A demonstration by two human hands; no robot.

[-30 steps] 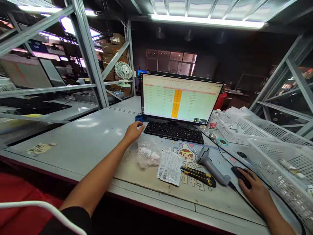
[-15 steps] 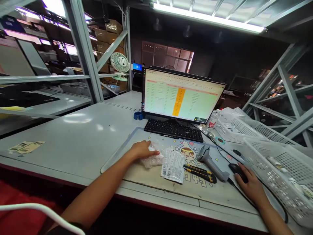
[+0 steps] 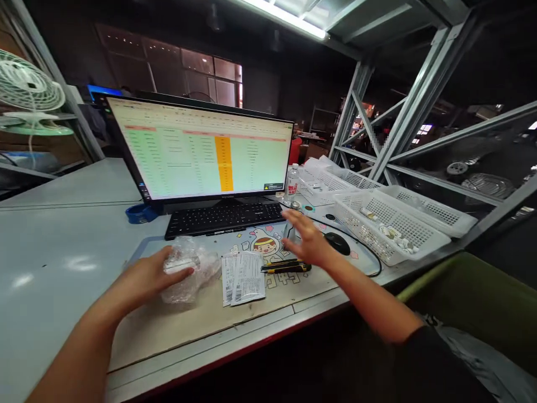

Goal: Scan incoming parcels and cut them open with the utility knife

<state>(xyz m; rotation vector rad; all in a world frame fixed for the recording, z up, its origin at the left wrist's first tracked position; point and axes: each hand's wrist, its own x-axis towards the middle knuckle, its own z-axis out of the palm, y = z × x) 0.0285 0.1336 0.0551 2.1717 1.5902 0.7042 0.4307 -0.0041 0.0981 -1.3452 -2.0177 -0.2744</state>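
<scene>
My left hand (image 3: 161, 274) is closed round the left side of a clear bubble-wrapped bundle (image 3: 187, 285), thumb on top; what the wrap contains cannot be made out. To its right lie printed white sachets (image 3: 247, 280), overlapping on the desk mat. A black-and-yellow utility knife (image 3: 287, 267) rests beyond them. Over the mat is my right hand (image 3: 308, 240), fingers apart and holding nothing I can see. It covers most of the grey barcode scanner (image 3: 289, 232), and whether they touch cannot be told. A black mouse (image 3: 337, 243) sits just right of that hand.
A monitor (image 3: 201, 162) showing a spreadsheet stands behind the keyboard (image 3: 224, 217). Blue tape (image 3: 141, 214) is at left. On the right are white perforated baskets (image 3: 390, 254) with small items, and a bottle (image 3: 292, 182). A cable curves round the mouse.
My right hand has left the mouse and moved left to above the scanner, its fingers spreading. My left hand stays on the bubble-wrapped bundle. The view has swung right.
</scene>
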